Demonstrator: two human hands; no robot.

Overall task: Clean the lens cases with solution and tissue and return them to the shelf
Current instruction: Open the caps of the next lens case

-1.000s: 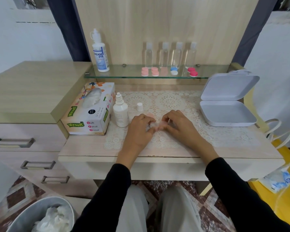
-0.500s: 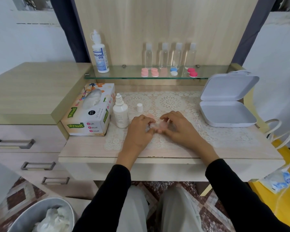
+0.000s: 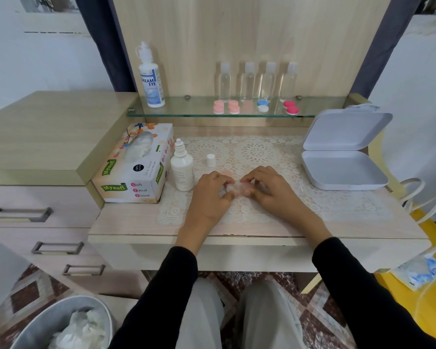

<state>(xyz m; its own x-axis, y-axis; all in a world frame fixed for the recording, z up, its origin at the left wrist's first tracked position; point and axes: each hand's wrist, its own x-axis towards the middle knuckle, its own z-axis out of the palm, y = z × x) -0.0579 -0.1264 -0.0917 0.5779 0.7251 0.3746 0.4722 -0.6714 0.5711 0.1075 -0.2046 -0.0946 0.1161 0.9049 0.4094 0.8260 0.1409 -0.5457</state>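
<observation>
Both hands meet over the middle of the lace mat (image 3: 257,152). The left hand (image 3: 210,195) and the right hand (image 3: 269,191) pinch one pale lens case (image 3: 238,188) with curled fingers. I judge this is the wiping step; if tissue is between the fingers, I cannot tell. Next, the case needs a careful carry to the far glass shelf (image 3: 186,110). The solution bottle (image 3: 182,172) stands uncapped on the left, touching the tissue box (image 3: 136,170).
</observation>
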